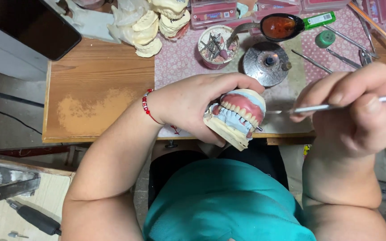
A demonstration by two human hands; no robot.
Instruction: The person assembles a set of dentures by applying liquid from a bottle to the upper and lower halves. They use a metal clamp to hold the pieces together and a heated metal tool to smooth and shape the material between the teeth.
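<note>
My left hand [193, 105] grips a dental model [237, 117]: cream plaster casts with pink wax gums and rows of pale teeth, held just over the wooden table's front edge. A red bead bracelet [147, 106] circles that wrist. My right hand [358, 109] is closed around a thin metal wax tool [318, 107], whose tip points left toward the teeth and stops a short way from them.
On the table [94, 89] stand a small metal spirit burner [266, 62], a cup of burs and tools [215, 44], a spoon holding dark red wax [278, 27], several plaster casts [157, 24], loose metal instruments [336, 49] and a dark tablet [27, 22].
</note>
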